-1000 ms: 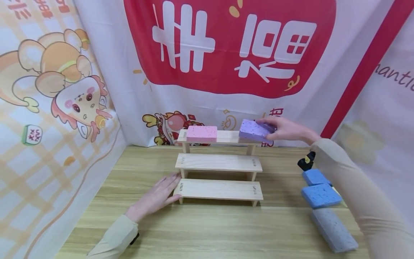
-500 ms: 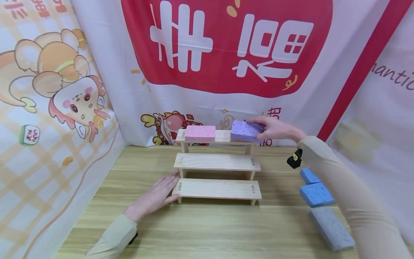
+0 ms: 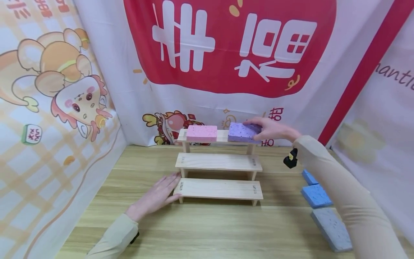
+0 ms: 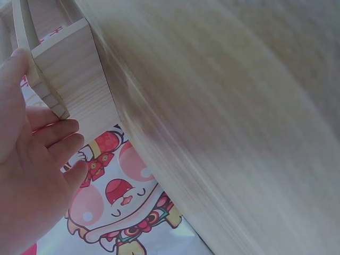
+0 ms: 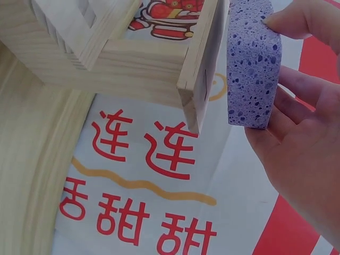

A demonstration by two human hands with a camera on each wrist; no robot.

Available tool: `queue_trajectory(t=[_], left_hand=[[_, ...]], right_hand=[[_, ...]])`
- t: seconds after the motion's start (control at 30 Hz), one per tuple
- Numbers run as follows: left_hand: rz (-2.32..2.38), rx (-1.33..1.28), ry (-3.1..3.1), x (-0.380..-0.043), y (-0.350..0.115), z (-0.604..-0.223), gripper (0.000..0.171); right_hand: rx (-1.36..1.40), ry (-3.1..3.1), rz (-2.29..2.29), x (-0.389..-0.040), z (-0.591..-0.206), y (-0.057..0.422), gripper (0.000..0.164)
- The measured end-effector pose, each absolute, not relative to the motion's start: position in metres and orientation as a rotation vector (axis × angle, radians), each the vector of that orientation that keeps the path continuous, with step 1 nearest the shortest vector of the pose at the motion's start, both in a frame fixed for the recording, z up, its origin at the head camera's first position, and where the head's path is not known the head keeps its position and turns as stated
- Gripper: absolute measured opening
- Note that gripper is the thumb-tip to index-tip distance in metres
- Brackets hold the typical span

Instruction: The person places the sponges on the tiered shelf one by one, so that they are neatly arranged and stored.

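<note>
- We are looking down at a pale, streaky wooden table [image 3: 200, 230], its far edge meeting a white back cloth [image 3: 207, 90] that is showing a big red panel with white characters.
- Along the table's left edge, a left cloth [image 3: 19, 158] is hanging, printed with orange checks and a cartoon animal.
- Near the middle of the table's far edge, a three-tier wooden rack [image 3: 219, 162] is standing upright.
- We are finding a purple sponge [image 3: 240, 132] at the right end of the rack's top tier; the right hand [image 3: 273, 129] is gripping it between thumb and fingers. Whether it is touching the wood, we cannot tell.
- A pink sponge [image 3: 202, 133] is lying toward that tier's left end.
- The left hand [image 3: 155, 196] is resting with fingers loosely extended, touching the bottom tier's left end.
- Toward the table's right edge, a grey sponge [image 3: 332, 230] is lying nearest us; beyond it are lying a blue sponge [image 3: 316, 196] and another blue sponge [image 3: 309, 177], partly hidden by the right sleeve [image 3: 352, 194].
</note>
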State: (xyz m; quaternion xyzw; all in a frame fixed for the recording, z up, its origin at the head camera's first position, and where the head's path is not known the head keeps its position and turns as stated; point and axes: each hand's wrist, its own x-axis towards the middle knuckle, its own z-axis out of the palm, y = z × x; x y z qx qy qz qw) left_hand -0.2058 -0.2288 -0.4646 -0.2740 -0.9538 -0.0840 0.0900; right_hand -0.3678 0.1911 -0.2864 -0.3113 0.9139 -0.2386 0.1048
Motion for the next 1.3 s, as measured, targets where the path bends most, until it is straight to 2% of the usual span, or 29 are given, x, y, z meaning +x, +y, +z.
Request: queue_trajectory(t=[1.3], left_hand=[[-0.250,-0.790,-2.889,-0.203,-0.227,-0.461,0.075]], right_hand=[[-0.957,2.594,-0.728,-0.380,-0.293,0.167,0.069]])
